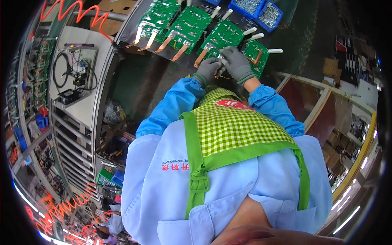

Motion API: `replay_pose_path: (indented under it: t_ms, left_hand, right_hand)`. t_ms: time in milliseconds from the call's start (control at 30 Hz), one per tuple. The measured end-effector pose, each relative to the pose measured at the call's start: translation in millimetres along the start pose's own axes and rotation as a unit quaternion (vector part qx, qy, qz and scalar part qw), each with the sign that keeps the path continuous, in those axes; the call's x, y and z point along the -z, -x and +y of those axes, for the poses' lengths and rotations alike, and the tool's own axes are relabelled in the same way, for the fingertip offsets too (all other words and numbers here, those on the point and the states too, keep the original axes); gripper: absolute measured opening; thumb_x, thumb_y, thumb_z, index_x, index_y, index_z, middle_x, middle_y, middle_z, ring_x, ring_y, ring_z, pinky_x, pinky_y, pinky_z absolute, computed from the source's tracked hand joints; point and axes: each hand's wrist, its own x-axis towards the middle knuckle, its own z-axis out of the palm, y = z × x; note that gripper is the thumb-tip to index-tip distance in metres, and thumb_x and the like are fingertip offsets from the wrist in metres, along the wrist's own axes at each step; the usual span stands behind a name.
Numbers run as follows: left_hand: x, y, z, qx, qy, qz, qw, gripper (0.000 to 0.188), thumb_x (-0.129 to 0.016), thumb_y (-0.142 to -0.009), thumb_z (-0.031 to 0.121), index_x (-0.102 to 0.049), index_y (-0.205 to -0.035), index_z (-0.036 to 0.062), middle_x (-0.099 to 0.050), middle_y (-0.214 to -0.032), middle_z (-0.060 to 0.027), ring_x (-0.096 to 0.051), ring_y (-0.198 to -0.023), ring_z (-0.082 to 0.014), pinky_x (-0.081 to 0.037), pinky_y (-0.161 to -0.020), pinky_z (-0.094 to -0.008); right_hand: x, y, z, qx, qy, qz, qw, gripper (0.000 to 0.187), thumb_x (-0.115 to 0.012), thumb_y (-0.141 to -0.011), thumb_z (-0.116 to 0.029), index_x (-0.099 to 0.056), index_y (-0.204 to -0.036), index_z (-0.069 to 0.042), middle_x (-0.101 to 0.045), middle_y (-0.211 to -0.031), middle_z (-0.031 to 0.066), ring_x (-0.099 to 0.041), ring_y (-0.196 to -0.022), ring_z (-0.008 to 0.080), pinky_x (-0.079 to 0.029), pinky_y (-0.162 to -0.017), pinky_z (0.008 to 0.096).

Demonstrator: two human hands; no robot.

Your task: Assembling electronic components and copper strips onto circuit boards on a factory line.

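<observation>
My left hand [208,68], in a grey glove, is closed at the near edge of a green circuit board [226,33]. Right beside it my right hand [237,63], gloved the same way, has its fingers bent inward. The fingertips meet around a small metallic part [222,62] too small to name. A copper strip [201,57] juts from the board just left of my hands. Under and beyond my right hand lies another green board [256,57] with a copper piece on it. A thin yellow wire shows below my fingers.
More green boards [190,26] with copper strips and white posts lie in a row to the left. Blue bins [269,17] of small metal parts stand at the far side. A roller rack [73,143] runs along the left, with a coiled orange hose [87,14] above.
</observation>
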Motion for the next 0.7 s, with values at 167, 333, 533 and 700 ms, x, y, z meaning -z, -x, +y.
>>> replay_pose_path:
  t_ms: [167, 333, 533, 700]
  left_hand:
    - [1.9, -1.4, -0.9, 0.002, 0.033, -0.018, 0.999, 0.016, -0.051, -0.083, 0.009, -0.055, -0.094, -0.0031, -0.059, -0.08, -0.008, -0.056, -0.066, -0.0146, -0.047, -0.055, -0.023]
    - [15.0, 5.6, -3.6, 0.054, 0.103, -0.023, 0.993, 0.027, -0.049, -0.089, 0.019, -0.051, -0.11, 0.0017, -0.057, -0.096, -0.0081, -0.058, -0.084, -0.0162, -0.051, -0.067, -0.0252]
    - [44.6, 27.6, -57.3, 0.137, 0.229, 0.085, 0.96, 0.03, -0.048, -0.087, 0.009, -0.046, -0.114, -0.0025, -0.056, -0.107, -0.0166, -0.059, -0.094, -0.0249, -0.052, -0.073, -0.0286]
    - [11.8, 30.2, -65.6, 0.082, 0.182, -0.013, 0.98, 0.028, -0.043, -0.086, 0.001, -0.045, -0.113, -0.0064, -0.056, -0.106, -0.0191, -0.058, -0.098, -0.0283, -0.052, -0.078, -0.0327]
  right_hand:
    - [-4.3, 3.0, -4.7, -0.026, 0.133, -0.033, 0.99, 0.024, -0.061, -0.078, -0.03, -0.058, -0.079, -0.006, -0.054, -0.09, 0.0106, -0.056, -0.082, 0.03, -0.046, -0.07, 0.0404]
    - [37.7, 26.5, -4.2, -0.047, 0.059, 0.014, 0.997, 0.027, -0.063, -0.077, -0.032, -0.059, -0.086, -0.007, -0.054, -0.092, 0.0099, -0.056, -0.084, 0.03, -0.046, -0.072, 0.0392]
    - [52.6, 45.5, 56.6, -0.086, 0.148, 0.01, 0.985, 0.032, -0.065, -0.074, -0.031, -0.06, -0.097, -0.01, -0.055, -0.097, 0.0089, -0.056, -0.087, 0.0284, -0.046, -0.073, 0.039]
    - [60.5, 35.5, 66.4, -0.071, 0.151, -0.066, 0.984, 0.02, -0.064, -0.075, -0.027, -0.06, -0.085, -0.01, -0.052, -0.092, 0.0096, -0.056, -0.081, 0.0299, -0.046, -0.068, 0.0399]
